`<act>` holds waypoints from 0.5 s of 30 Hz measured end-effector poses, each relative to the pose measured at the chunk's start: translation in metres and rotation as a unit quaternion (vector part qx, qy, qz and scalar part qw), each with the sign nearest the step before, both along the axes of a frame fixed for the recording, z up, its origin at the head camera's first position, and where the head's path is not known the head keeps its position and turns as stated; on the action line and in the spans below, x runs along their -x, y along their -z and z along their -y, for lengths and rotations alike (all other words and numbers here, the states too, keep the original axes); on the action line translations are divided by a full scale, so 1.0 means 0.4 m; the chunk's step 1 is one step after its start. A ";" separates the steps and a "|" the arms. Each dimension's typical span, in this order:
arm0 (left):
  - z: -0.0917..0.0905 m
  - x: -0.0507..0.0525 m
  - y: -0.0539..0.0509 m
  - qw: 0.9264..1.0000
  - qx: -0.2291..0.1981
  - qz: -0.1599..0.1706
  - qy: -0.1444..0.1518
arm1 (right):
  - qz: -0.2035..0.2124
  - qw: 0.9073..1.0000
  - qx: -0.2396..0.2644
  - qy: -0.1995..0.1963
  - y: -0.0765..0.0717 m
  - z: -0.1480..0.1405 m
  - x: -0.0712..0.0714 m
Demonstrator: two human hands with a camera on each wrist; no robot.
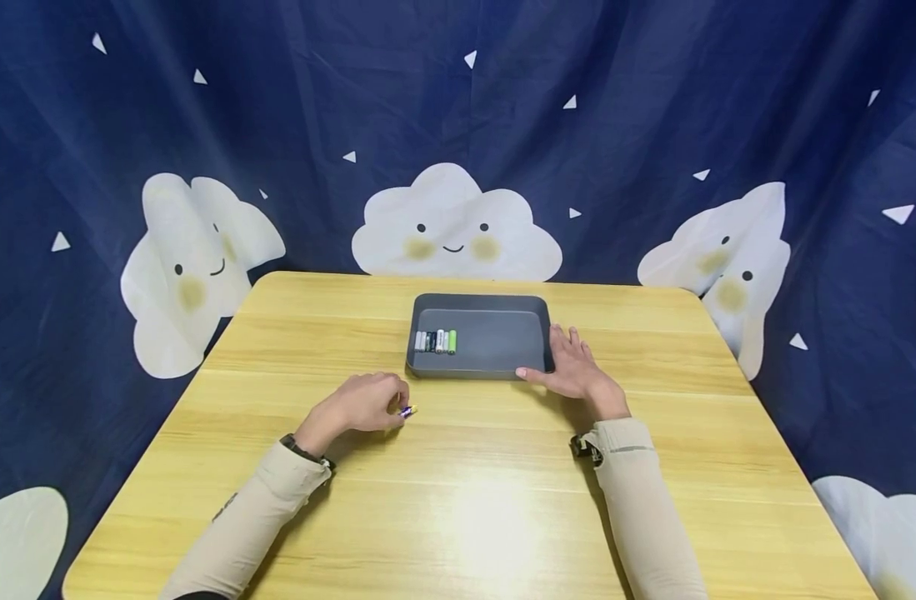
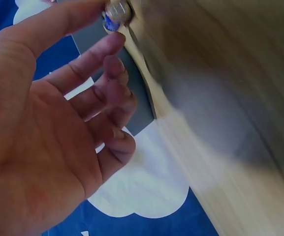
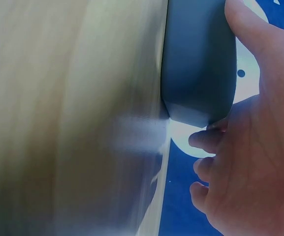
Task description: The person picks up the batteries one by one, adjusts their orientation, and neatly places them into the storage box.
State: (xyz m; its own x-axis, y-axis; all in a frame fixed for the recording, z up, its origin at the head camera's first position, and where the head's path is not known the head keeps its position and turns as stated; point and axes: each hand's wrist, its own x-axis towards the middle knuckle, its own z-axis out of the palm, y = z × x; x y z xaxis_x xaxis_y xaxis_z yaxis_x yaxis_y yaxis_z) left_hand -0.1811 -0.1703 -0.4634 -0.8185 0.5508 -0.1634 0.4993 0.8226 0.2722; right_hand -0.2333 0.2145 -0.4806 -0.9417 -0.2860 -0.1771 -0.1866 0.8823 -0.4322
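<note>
My left hand pinches a small battery between thumb and fingertips, just off the tray's front left corner. In the left wrist view the battery shows a blue part and a pale end. My right hand rests at the front right corner of a dark grey tray, its thumb on the front rim and its fingers along the right side. Inside the tray's left part, several batteries lie side by side in a row, a green one at the right end.
The tray stands on a light wooden table, toward its far edge. Behind the table hangs a dark blue curtain with white clouds and triangles. Glare falls on the tabletop in front of the tray.
</note>
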 end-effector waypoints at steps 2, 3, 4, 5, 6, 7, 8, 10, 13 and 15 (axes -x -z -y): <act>0.004 0.000 0.001 1.000 -0.012 -0.015 0.022 | 0.002 1.000 0.003 0.002 -0.002 -0.001 -0.001; 0.006 0.000 0.003 0.999 -0.018 -0.023 0.032 | 0.003 1.000 0.004 0.002 -0.003 -0.001 -0.001; 0.008 -0.001 0.004 0.998 -0.023 -0.032 0.039 | 0.004 1.000 0.005 0.003 -0.003 -0.001 -0.001; 0.010 -0.001 0.006 0.998 -0.030 -0.040 0.045 | 0.005 1.000 0.006 0.003 -0.004 -0.002 -0.001; 0.012 -0.001 0.008 0.997 -0.037 -0.045 0.048 | 0.006 1.000 0.007 0.004 -0.004 -0.002 -0.002; 0.013 -0.002 0.010 0.997 -0.042 -0.050 0.047 | 0.006 1.000 0.008 0.004 -0.005 -0.002 -0.002; 0.016 -0.004 0.011 0.997 -0.045 -0.054 0.043 | 0.006 1.000 0.007 0.004 -0.004 -0.002 -0.002; 0.021 -0.007 0.013 0.997 -0.046 -0.055 0.031 | 0.006 1.000 0.007 0.002 -0.003 -0.001 -0.001; 0.030 -0.011 0.013 0.998 -0.035 -0.049 0.018 | 0.007 1.000 0.005 0.002 -0.001 -0.001 0.000; 0.037 -0.014 0.010 0.999 -0.027 -0.038 0.019 | 0.008 1.000 0.006 0.003 -0.002 -0.001 0.000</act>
State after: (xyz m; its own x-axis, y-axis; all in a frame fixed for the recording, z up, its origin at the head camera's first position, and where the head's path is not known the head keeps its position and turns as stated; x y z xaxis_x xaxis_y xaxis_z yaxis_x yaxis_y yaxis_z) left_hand -0.1754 -0.1850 -0.4675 -0.8053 0.5884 -0.0720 0.5509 0.7877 0.2756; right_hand -0.2334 0.2150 -0.4800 -0.9403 -0.2828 -0.1893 -0.1745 0.8782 -0.4453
